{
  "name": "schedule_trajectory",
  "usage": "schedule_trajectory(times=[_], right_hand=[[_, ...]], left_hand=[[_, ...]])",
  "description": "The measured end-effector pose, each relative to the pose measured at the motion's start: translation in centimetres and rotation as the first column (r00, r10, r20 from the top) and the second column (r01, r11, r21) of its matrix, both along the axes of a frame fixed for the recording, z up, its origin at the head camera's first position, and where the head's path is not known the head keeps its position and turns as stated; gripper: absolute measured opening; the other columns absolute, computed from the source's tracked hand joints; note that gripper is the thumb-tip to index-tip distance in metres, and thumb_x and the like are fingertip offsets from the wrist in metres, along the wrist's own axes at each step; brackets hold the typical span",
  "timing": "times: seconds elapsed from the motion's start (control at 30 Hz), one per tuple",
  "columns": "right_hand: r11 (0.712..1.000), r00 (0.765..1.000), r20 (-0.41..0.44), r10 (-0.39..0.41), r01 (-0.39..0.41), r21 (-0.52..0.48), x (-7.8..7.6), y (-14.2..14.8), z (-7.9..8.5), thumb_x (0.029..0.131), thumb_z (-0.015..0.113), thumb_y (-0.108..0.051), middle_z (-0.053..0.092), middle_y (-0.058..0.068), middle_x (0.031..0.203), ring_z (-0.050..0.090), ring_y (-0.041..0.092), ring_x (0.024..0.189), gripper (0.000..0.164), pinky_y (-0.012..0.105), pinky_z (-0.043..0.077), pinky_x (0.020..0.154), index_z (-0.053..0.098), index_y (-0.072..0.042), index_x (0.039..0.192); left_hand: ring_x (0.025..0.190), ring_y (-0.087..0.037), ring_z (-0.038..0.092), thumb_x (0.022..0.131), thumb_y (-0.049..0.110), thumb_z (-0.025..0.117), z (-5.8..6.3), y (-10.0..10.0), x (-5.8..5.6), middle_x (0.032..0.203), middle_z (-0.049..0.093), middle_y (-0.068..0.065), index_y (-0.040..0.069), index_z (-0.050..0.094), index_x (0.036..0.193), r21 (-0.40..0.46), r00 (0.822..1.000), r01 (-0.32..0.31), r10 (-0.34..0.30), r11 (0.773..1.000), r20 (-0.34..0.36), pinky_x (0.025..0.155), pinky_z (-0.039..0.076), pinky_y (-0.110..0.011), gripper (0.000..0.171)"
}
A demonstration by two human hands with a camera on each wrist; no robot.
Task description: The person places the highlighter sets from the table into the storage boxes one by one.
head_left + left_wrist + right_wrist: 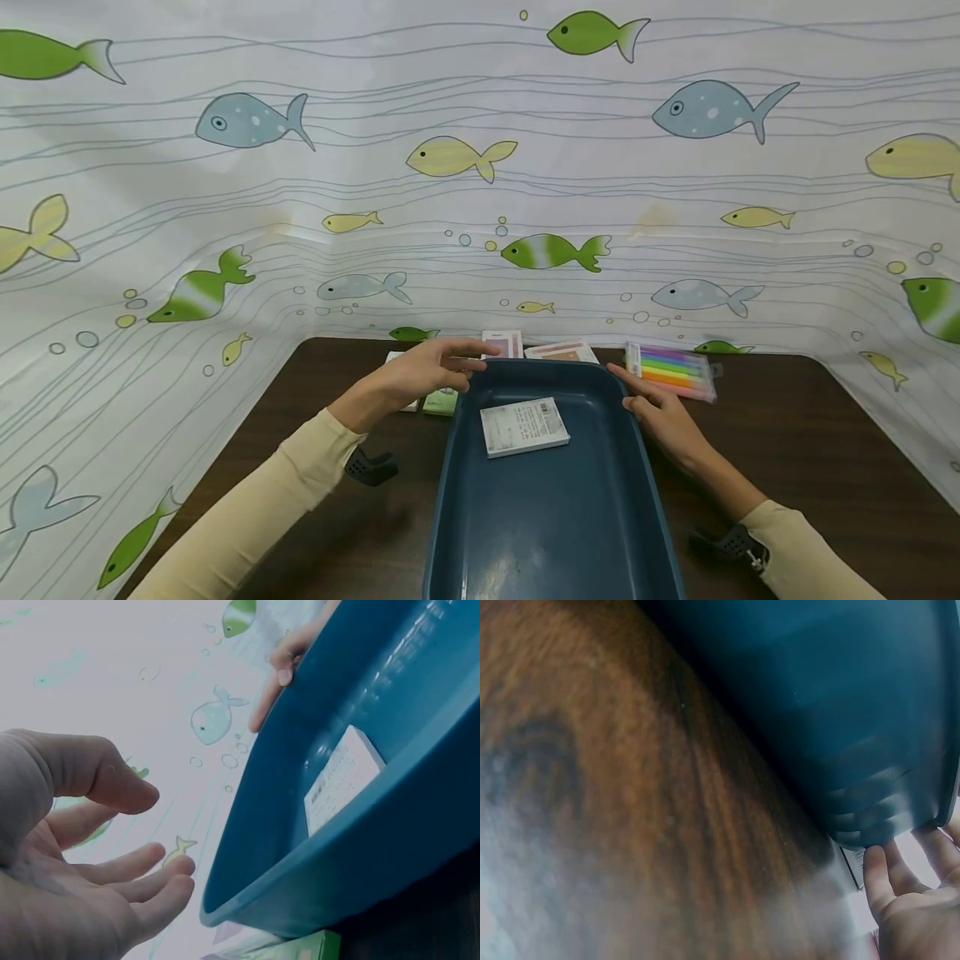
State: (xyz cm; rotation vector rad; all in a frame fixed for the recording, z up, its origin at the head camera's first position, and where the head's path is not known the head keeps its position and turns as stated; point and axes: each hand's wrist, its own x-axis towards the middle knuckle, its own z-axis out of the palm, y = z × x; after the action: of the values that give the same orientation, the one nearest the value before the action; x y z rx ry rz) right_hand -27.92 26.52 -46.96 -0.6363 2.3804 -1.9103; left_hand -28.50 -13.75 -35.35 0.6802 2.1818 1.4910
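At the blue tray's far end (555, 533), the left hand (420, 373) hangs empty, fingers loosely parted, while the right hand (672, 423) touches the side with extended fingers. The rainbow-coloured pack (671, 371) and several boxes (562, 352) lie outside; one white box (523, 427) lies inside.

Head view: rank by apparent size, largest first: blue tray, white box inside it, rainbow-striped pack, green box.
1. blue tray
2. white box and rainbow-striped pack: too alike to separate
3. green box, judged by visible part only; partly hidden
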Motion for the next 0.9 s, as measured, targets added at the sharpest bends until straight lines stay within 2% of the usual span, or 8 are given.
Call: schedule_trajectory(times=[0.37, 0.47, 0.63, 0.9], right_hand=[[1.000, 1.000, 0.004, -0.006, 0.006, 0.006, 0.1, -0.1, 0.1, 0.106, 0.047, -0.006, 0.029, -0.001, 0.055, 0.025, 0.021, 0.043, 0.053, 0.035, 0.031, 0.043, 0.044, -0.020, 0.157], [1.000, 1.000, 0.003, -0.003, 0.003, 0.004, 0.2, -0.1, 0.2, 0.106, 0.047, -0.005, 0.029, -0.002, 0.055, 0.025, 0.020, 0.042, 0.053, 0.035, 0.031, 0.043, 0.043, -0.016, 0.157], [1.000, 1.000, -0.020, 0.019, -0.018, 0.011, 0.2, -0.1, 0.3, 0.106, 0.047, -0.005, 0.028, 0.001, 0.056, 0.025, 0.023, 0.043, 0.052, 0.036, 0.030, 0.043, 0.040, -0.009, 0.158], [1.000, 1.000, -0.008, 0.012, -0.012, 0.012, 0.2, 0.0, 0.4, 0.107, 0.047, -0.007, 0.029, 0.002, 0.056, 0.026, 0.022, 0.043, 0.052, 0.036, 0.031, 0.043, 0.041, -0.012, 0.158]], left_hand=[[0.137, -0.032, 0.047, 0.097, 0.000, 0.062, -0.6, -0.8, 0.0, 0.154, 0.044, -0.002, 0.014, 0.054, 0.149, 0.020, 1.000, -0.001, 0.001, 1.000, -0.019, 0.102, 0.047, -0.049, 0.054], [0.136, -0.032, 0.048, 0.098, 0.001, 0.061, -0.6, -0.9, 0.1, 0.153, 0.045, -0.002, 0.015, 0.055, 0.148, 0.025, 1.000, -0.002, 0.003, 1.000, -0.028, 0.104, 0.045, -0.052, 0.053], [0.135, -0.030, 0.050, 0.099, 0.004, 0.061, -0.4, -1.1, 0.2, 0.152, 0.047, -0.004, 0.017, 0.055, 0.148, 0.029, 0.999, -0.023, 0.024, 0.999, -0.030, 0.106, 0.042, -0.053, 0.051], [0.131, -0.030, 0.053, 0.101, 0.006, 0.059, -0.7, -1.8, 0.0, 0.151, 0.048, -0.010, 0.011, 0.052, 0.149, 0.028, 0.998, -0.061, 0.061, 0.998, -0.005, 0.107, 0.037, -0.062, 0.049]])
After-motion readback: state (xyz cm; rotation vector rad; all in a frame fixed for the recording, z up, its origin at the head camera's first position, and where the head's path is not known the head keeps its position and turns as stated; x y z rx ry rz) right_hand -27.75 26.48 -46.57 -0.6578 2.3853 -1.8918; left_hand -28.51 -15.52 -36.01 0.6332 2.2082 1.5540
